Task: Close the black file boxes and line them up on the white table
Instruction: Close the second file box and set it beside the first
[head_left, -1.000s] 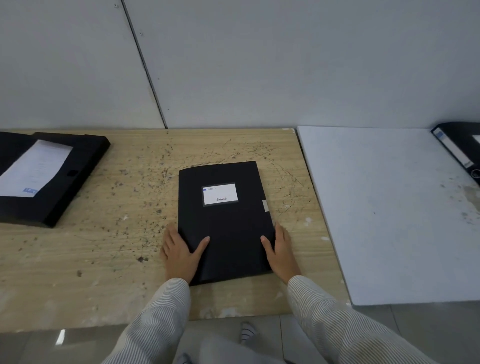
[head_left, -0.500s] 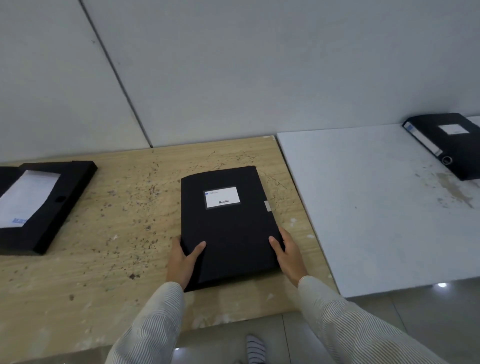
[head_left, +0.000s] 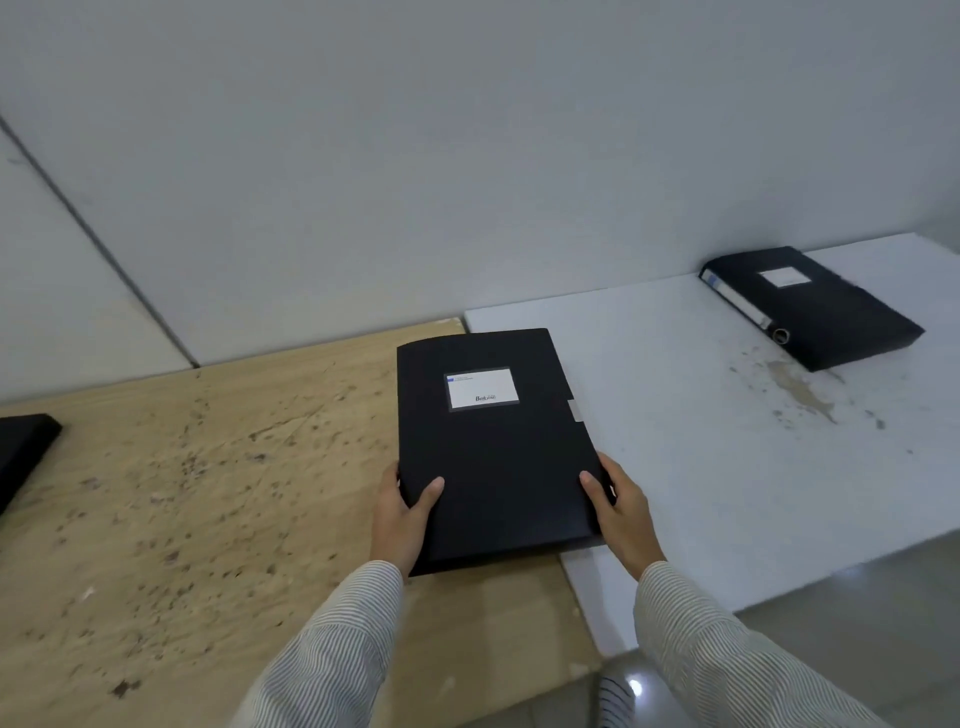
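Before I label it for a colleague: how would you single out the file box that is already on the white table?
Find the white table on the right, against the grey wall. At its far right end lies a closed black file box. Unlike the box held in both hands, nobody touches it, and a white spine strip with a ring hole faces the viewer.

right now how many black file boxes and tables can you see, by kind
black file boxes: 3 (held in both hands, on white table, at left edge)
tables: 2 (speckled wooden table, white table)
total: 5
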